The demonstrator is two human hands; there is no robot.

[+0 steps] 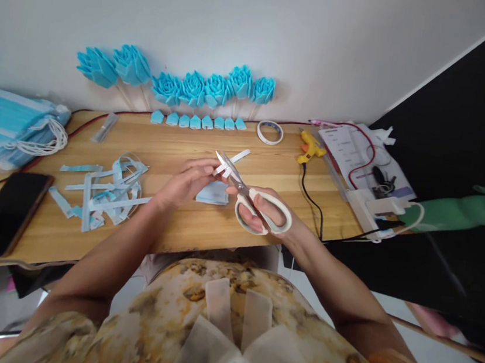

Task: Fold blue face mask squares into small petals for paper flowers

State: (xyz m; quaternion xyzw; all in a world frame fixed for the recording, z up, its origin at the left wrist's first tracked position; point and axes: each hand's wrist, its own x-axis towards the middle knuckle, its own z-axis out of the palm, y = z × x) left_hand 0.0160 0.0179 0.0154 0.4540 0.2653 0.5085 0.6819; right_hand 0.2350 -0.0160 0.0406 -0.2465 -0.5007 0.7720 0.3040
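Note:
My right hand (277, 209) grips scissors (282, 224) by their white handles, with fingers through the loops. The metal blades point up and to the left, toward my left hand (184, 181). That hand pinches a narrow white strip (219, 171) at the blades; whether the blades touch it I cannot tell. Beyond the blades a pale strip end (241, 155) shows, partly hidden by them. Below my fingers a folded light-blue piece of mask fabric (213, 193) lies on the wooden table (184, 221).
Left of my hands lie cut strips (102, 191), a phone (4, 214) and a pack of blue masks (6, 126). Folded blue pieces (195, 121) line the back below blue fabric flowers (193, 88). Rightward are a tape roll (270, 132), yellow glue gun (311, 147) and power strip (365, 211).

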